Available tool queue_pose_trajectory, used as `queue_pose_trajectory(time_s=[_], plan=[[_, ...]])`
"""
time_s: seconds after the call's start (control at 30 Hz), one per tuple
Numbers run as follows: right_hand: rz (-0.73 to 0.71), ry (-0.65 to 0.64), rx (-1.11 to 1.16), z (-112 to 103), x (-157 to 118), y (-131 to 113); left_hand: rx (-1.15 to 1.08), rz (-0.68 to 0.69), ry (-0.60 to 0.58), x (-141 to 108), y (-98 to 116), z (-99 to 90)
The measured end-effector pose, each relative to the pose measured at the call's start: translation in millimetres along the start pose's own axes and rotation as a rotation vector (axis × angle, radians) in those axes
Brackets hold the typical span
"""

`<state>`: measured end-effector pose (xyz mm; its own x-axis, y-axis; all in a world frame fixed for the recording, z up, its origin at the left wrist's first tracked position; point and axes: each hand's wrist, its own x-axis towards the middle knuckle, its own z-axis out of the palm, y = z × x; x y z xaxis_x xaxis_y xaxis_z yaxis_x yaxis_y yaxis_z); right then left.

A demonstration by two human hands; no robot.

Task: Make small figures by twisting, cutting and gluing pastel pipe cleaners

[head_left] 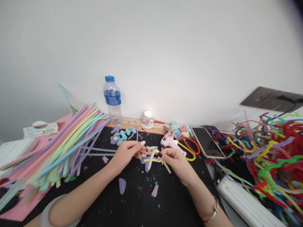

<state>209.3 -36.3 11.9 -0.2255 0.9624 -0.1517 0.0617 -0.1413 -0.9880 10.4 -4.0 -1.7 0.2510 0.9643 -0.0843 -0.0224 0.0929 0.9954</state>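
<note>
Between my hands is a pale yellow pipe cleaner (151, 162), bent into a crossing loop. My right hand (174, 161) pinches it at the loop's right side, and one loose end hangs below the fingers. On its left, the closed fingertips of my left hand (129, 152) meet the same yellow strand; the exact grip is partly hidden. Just beneath the loop lies a purple fuzzy piece (146, 166). Nearer to me on the black mat (137, 208) are a flat purple petal-like piece (122, 186) and a small pink tuft (155, 190).
Straight pastel pipe cleaners (71, 138) are heaped at left, tangled coloured ones (272, 164) at right. Behind my hands stand a water bottle (112, 97) and paper cup (148, 120). A pink glue gun (171, 143), scissors (190, 146), phone (208, 142) and white power strip (246, 201) lie rightward.
</note>
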Motion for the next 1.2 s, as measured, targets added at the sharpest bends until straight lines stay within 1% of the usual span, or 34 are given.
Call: queue_pose_trajectory(time_s=[0.2, 0.3, 0.47, 0.63, 0.83, 0.93, 1.03, 1.2], plan=[[0.004, 0.002, -0.004, -0.3, 0.2, -0.2, 0.193, 0.043, -0.008, -0.7, 2.0, -0.5], [0.011, -0.003, -0.004, -0.4, -0.1, -0.3, 0.190, 0.046, -0.008, -1.2, 1.6, -0.8], [0.018, -0.007, 0.001, 0.2, -0.2, -0.3, 0.175, 0.063, 0.025, -1.8, 2.3, -0.3], [0.022, 0.004, -0.007, -0.9, -0.6, 1.1, 0.163, 0.074, -0.006, -1.3, 5.1, 0.3], [0.027, -0.016, -0.012, -2.2, 0.0, 3.1, 0.216, 0.095, -0.038, -2.4, 4.1, -0.7], [0.031, -0.010, -0.004, -1.9, 0.2, 3.1, 0.253, 0.112, 0.005, -2.8, 3.3, -1.9], [0.039, -0.003, -0.001, -1.4, 0.1, 2.9, 0.336, 0.178, 0.059, -2.3, 3.0, -2.9], [0.036, -0.007, 0.000, -0.2, -0.5, 1.5, 0.370, 0.196, 0.076, -1.6, 0.3, -3.0]])
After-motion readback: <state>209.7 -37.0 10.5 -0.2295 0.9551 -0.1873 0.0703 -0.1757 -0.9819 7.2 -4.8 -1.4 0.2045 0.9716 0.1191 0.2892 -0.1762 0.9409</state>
